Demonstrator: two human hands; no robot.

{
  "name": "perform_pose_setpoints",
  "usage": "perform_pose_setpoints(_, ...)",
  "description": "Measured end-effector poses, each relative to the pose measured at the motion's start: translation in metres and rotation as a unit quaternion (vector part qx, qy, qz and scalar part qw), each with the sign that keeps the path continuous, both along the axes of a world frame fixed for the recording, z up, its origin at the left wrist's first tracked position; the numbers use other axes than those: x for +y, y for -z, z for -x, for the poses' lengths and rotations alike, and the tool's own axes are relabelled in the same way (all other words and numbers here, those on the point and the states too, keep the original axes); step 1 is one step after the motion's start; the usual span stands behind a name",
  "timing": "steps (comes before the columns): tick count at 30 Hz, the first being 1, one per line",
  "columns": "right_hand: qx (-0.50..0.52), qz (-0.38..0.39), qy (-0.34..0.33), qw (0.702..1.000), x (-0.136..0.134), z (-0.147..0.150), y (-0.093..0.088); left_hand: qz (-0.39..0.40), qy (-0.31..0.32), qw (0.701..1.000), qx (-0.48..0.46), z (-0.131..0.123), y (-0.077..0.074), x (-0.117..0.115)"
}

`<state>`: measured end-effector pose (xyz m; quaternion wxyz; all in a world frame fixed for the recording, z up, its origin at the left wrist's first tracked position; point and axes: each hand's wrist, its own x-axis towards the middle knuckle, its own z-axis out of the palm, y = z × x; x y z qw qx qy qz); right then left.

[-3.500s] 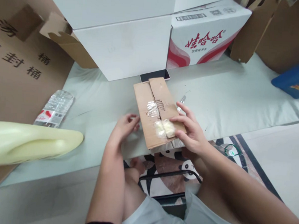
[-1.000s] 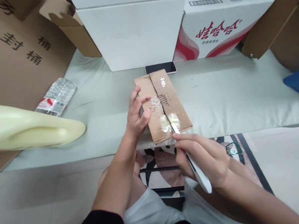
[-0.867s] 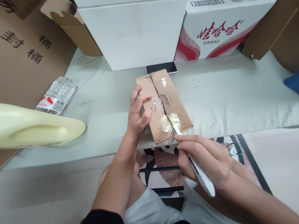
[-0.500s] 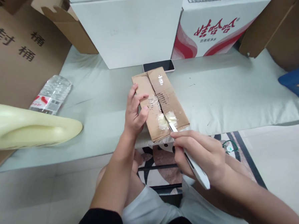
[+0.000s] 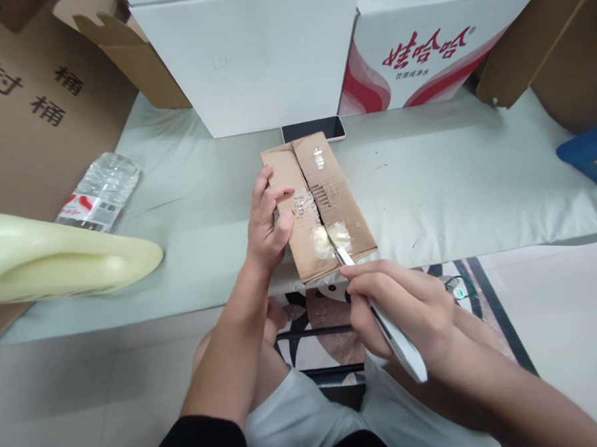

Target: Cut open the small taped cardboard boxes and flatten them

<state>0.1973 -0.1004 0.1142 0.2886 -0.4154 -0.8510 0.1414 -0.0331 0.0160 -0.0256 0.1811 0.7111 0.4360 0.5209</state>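
Note:
A small brown cardboard box (image 5: 337,199) lies on the pale green mat, its two flaps held by patches of clear tape over the middle seam. My left hand (image 5: 267,223) grips the box's left edge, fingers curled over the flap. My right hand (image 5: 399,307) is closed around a white-handled utility knife (image 5: 395,335). The knife's blade tip rests on the taped seam near the box's front end.
A phone (image 5: 313,129) lies behind the box against a big white carton (image 5: 237,53). A red-and-white carton (image 5: 417,56) stands at the back right. A crushed water bottle (image 5: 100,190) and a cream plastic object (image 5: 61,264) lie at left, brown cardboard (image 5: 38,123) behind them, a blue item (image 5: 592,155) far right.
Since 3.5 s ago my right hand picked up the knife and put its blade on the taped seam; my left hand moved onto the box's left edge. Over the last second, almost nothing moved.

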Motion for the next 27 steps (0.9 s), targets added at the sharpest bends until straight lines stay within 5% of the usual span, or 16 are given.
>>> perform_pose_setpoints(10,0.076,-0.123,0.057,0.988,0.001,0.006,0.024,-0.004,0.008,1.0,0.01,-0.002,0.002,-0.001)
perform_pose_setpoints(14,0.044,-0.089,0.043,0.994,0.0,0.007,0.026,0.002,0.007,1.0,0.013,-0.001,0.002,0.0)
perform_pose_setpoints(18,0.129,-0.12,0.057,0.983,-0.002,0.008,0.027,0.005,0.001,1.0,0.01,0.0,0.002,0.001)
perform_pose_setpoints(25,0.068,-0.107,-0.012,0.992,-0.017,-0.041,0.01,0.04,0.006,0.999,-0.004,0.005,-0.001,-0.002)
perform_pose_setpoints(27,0.101,-0.118,0.111,0.982,0.0,-0.049,0.023,0.046,0.012,0.999,-0.013,0.009,-0.001,-0.002)
